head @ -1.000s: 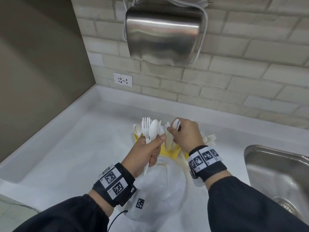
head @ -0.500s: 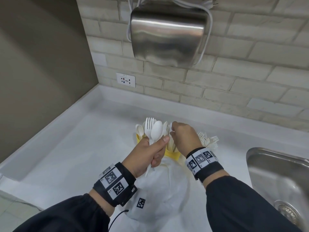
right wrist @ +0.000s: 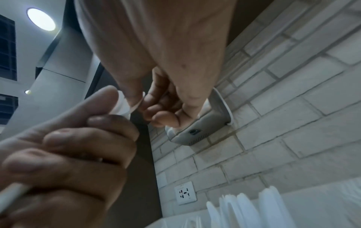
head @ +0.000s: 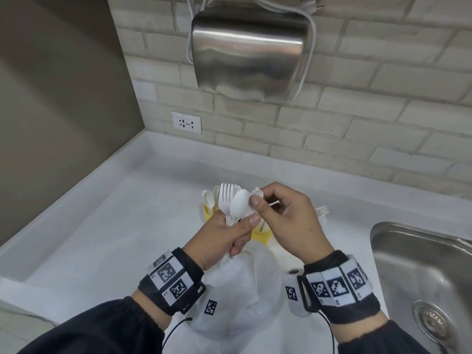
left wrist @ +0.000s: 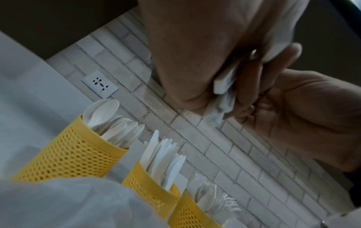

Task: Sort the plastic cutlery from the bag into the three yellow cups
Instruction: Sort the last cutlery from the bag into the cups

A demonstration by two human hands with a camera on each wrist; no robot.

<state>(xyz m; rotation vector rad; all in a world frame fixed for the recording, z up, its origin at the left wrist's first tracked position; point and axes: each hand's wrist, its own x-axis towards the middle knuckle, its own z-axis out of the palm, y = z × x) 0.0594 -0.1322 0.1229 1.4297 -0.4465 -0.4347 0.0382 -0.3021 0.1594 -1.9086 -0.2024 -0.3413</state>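
Observation:
My left hand [head: 240,226] grips a bundle of white plastic cutlery by the handles, with a fork [head: 226,198] and a spoon [head: 239,204] sticking up. My right hand [head: 258,203] pinches a spoon bowl at the top of that bundle. Three yellow mesh cups stand in a row behind: one with spoons [left wrist: 72,155], one with knives [left wrist: 148,189], one with forks [left wrist: 187,214]. In the head view the spoon cup [head: 208,212] and knife cup [head: 260,236] show, while my right hand hides the fork cup. The clear plastic bag [head: 242,290] lies under my wrists.
A steel sink [head: 421,264] is set into the white counter [head: 102,238] at the right. A metal hand dryer [head: 247,52] hangs on the brick wall above the cups, and a wall socket [head: 186,122] sits to its lower left. The counter ends in a corner at the left.
My right hand has left the knife cup, come left to the bundle in my left hand, and now pinches a spoon bowl there. The left hand has stayed in place.

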